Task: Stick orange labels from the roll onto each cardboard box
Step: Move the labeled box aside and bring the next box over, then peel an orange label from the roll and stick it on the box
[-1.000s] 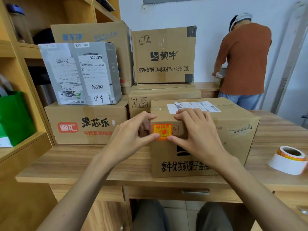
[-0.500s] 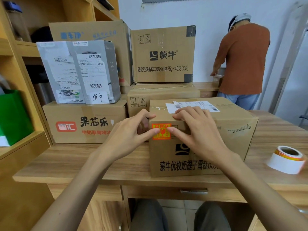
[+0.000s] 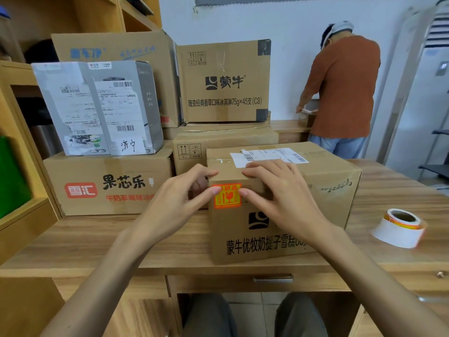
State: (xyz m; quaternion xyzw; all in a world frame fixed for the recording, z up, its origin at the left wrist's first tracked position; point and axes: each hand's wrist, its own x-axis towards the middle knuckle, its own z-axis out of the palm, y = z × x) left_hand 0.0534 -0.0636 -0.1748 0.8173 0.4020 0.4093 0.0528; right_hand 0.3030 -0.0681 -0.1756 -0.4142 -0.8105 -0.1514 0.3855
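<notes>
A cardboard box with black print stands on the wooden desk in front of me. An orange label is stuck near the top left of its front face. My left hand touches the label's left edge with a fingertip, its thumb on the box's top corner. My right hand lies over the box's upper front edge, one fingertip at the label's right edge. The label roll, white with an orange rim, lies on the desk to the right, apart from both hands.
More cardboard boxes are stacked behind and to the left: a low one with a red logo, a grey parcel on it, and a tall box at the back. A person in an orange top stands at the far right. Shelves line the left.
My fingertips have slid over the label from its lower part to its upper edges. The box and roll have stayed where they were.
</notes>
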